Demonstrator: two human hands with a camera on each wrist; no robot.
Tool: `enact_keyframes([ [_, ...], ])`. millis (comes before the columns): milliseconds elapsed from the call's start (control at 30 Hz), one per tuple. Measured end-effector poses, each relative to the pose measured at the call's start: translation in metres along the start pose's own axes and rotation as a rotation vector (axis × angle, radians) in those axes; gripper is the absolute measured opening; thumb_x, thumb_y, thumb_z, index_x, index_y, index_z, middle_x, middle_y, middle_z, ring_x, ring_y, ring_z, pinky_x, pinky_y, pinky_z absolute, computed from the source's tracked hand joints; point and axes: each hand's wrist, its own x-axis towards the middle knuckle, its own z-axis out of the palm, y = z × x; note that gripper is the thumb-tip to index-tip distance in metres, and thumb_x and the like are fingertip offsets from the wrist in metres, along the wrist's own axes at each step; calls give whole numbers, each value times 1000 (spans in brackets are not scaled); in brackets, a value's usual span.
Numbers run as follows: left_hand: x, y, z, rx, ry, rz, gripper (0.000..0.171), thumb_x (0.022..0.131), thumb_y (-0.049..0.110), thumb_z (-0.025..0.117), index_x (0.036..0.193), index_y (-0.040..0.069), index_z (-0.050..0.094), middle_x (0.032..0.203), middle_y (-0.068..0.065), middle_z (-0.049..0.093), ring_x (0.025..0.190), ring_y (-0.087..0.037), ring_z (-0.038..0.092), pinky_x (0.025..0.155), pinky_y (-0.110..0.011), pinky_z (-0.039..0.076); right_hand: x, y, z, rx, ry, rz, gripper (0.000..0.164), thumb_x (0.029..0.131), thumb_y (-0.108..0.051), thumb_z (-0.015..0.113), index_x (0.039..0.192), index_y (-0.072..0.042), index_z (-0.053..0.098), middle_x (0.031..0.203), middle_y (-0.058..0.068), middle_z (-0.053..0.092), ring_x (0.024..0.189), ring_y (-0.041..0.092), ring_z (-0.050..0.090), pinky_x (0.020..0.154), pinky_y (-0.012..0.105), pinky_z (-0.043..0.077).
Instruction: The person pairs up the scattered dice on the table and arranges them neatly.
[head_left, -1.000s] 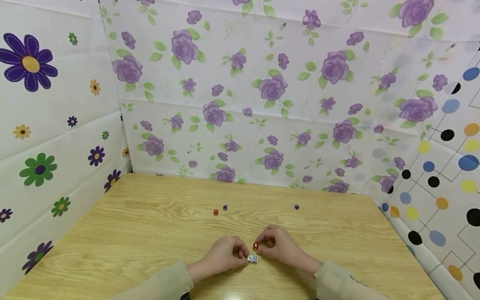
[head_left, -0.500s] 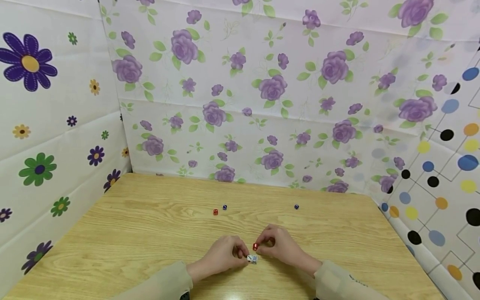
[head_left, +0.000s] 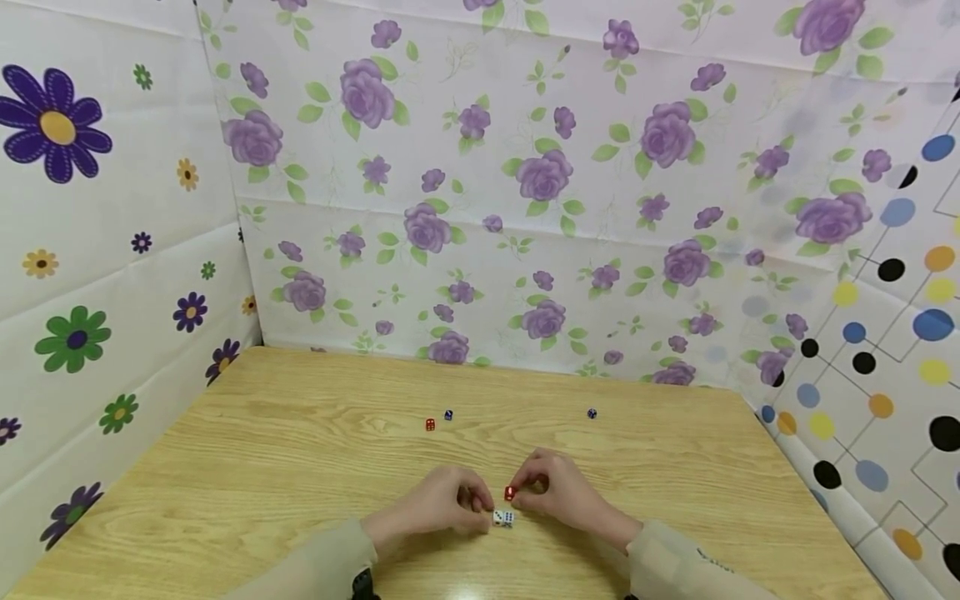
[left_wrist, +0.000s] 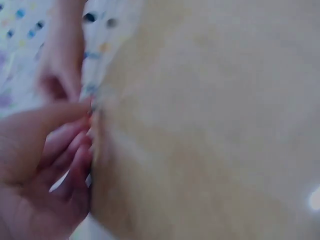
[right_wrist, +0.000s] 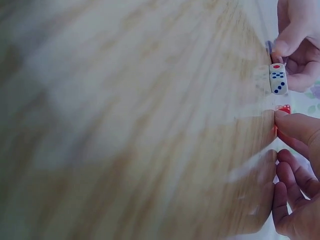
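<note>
Two white dice stand side by side near the front of the table in the head view, a left die point(head_left: 498, 518) and a right die point(head_left: 509, 519). My left hand point(head_left: 441, 502) is just left of them, its thumb and index finger parted and nothing between them. Behind the white dice, my right hand point(head_left: 561, 492) pinches a red die point(head_left: 510, 493) between thumb and index finger, low over the table. The right wrist view shows this red die point(right_wrist: 284, 108) at the fingertips, beside the white dice point(right_wrist: 278, 79). In the left wrist view the left hand point(left_wrist: 30, 170) hides most of the dice.
Farther back on the wooden table point(head_left: 315, 433) lie another red die point(head_left: 431, 425) and a blue die point(head_left: 448, 415) close together. A second blue die point(head_left: 592, 413) lies to their right. Flowered cloth point(head_left: 480, 208) hangs along the table's far edge, with patterned cloths at both sides.
My left hand has let go of the left white die and drawn back slightly to the left. The right hand still holds the red die in nearly the same spot.
</note>
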Motion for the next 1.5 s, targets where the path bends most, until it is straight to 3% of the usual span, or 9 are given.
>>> enact_keyframes([
  [200,-1,-7,-31,-2,-186,8,13,90,19,72,102,15,74,100,0,73,80,-4,63,76,-20,49,0,1,0,-12,-2,2,7,85,-22,79,91,-24,76,94,-7,66,78,16,56,65,18,43],
  [300,-1,-13,-47,19,-190,33,16,93,20,69,106,13,73,104,-4,73,85,-5,64,80,-22,51,1,1,0,-20,-6,9,8,84,-23,79,91,-25,76,94,-9,66,78,14,56,65,17,43],
  [533,1,-26,-89,75,9,92,22,96,20,65,114,9,70,103,-6,71,87,-14,65,79,-26,54,1,0,0,0,-14,12,9,84,-21,80,91,-24,75,94,-8,66,76,15,54,64,18,43],
  [733,6,-36,-111,120,222,13,22,94,17,68,115,11,70,97,-5,70,86,-17,62,75,-26,52,0,0,-1,6,-11,9,8,84,-23,80,91,-24,75,94,-6,65,76,15,53,64,18,42],
  [833,10,-45,-114,121,283,-44,24,93,17,69,117,9,69,97,-5,69,87,-16,61,74,-28,50,-1,0,-1,6,-9,10,8,84,-24,80,90,-24,75,93,-6,65,75,14,52,64,18,42],
  [967,16,-59,-112,98,288,-78,30,93,17,69,120,5,67,100,-9,68,87,-18,61,74,-29,50,-1,1,0,7,-10,14,8,84,-25,80,90,-24,75,93,-6,65,75,14,53,64,18,42],
  [1133,24,-74,-104,105,306,-115,28,90,17,73,115,7,68,98,-7,69,84,-15,61,74,-29,50,-1,2,1,10,-10,17,8,84,-25,80,90,-25,75,94,-7,65,76,13,53,64,18,43],
  [1500,30,-81,-94,110,350,-147,8,86,13,76,92,11,71,86,-3,68,75,-14,57,72,-29,47,1,2,1,16,-9,33,9,84,-25,80,91,-28,74,93,-12,63,80,11,55,68,18,44],
])
